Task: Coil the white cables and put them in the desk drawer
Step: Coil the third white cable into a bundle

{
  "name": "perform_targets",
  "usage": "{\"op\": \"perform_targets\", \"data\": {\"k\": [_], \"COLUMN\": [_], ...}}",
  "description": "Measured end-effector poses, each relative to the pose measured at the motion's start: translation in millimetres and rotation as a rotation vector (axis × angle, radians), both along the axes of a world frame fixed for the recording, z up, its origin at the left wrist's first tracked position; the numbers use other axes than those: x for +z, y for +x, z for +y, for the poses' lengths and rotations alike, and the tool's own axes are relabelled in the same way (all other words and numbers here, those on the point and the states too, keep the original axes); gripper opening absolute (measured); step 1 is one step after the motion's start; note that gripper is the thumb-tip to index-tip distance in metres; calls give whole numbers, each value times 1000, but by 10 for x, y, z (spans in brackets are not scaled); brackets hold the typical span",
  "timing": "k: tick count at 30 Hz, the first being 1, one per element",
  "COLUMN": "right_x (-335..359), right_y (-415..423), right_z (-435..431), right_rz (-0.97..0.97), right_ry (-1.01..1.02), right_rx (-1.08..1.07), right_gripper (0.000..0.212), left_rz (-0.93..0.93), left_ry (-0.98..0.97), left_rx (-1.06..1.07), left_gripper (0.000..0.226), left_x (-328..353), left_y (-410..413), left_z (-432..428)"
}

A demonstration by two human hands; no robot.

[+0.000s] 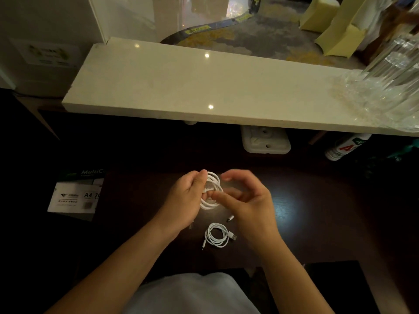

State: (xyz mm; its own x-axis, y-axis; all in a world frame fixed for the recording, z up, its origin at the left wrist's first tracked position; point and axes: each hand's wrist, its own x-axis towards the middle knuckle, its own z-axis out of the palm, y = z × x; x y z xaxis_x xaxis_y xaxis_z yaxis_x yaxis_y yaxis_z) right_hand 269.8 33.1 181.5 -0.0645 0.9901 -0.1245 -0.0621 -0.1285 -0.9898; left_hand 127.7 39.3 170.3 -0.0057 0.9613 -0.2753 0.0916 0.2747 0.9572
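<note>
both hands are up over the dark tabletop [306, 211], working one white cable. the left hand [186, 200] has its fingers [200, 180] closed around the side of the coiled cable [212, 191], holding the loops upright above the surface. the right hand [247, 200] sits just beside it, fingers curled but loose and apart, index tip touching the loops near the middle. one loose plug end [230, 217] dangles below the right hand. nearer the body, a second coiled cable [217, 235] lies flat on the tabletop, its usb plug pointing right. a box of a4 paper [77, 193] sits off to the left.
</note>
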Motion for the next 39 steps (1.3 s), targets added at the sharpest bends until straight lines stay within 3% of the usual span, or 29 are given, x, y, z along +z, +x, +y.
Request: {"op": "perform_targets", "data": {"k": [3, 8, 10, 15, 20, 26, 29, 31, 35, 39], "right_x": [-77, -93, -52, -97, -237, -302, -334, -350, -267, -186], "right_y": [-23, 2, 29, 66, 57, 62, 69, 59, 16, 120], "right_z": [18, 116, 141, 123, 67, 47, 94, 108, 46, 46], "right_rz": [-583, -896, -937, -918, -911, -972, -901, -722, 68, 518], "right_ry": [374, 482, 469, 502, 502, 564, 568, 484, 36, -244], "right_rx": [55, 258, 355, 374, 352, 326, 267, 192, 219, 317], "right_gripper": [21, 21, 22, 16, 7, 16, 13, 8, 10, 11], "left_rz": [215, 416, 415, 148, 230, 168, 1, -129, -142, 25], "left_ry": [53, 73, 60, -70, -62, -162, -192, -197, -100, 17], "left_rx": [-1, -40, -124, -157, -113, -125, -114, -87, -93, -125], "left_gripper": [43, 41, 41, 42, 45, 42, 40, 39, 46, 40], "left_x": [-48, -57, -87, -64, -123, -73, -78, -70, -47, -4], "left_y": [-13, -15, -43, -65, -63, -58, -62, -64, -82, -119], "left_z": [14, 7, 12, 18, -1, -11, -10, -19, -2, 53]}}
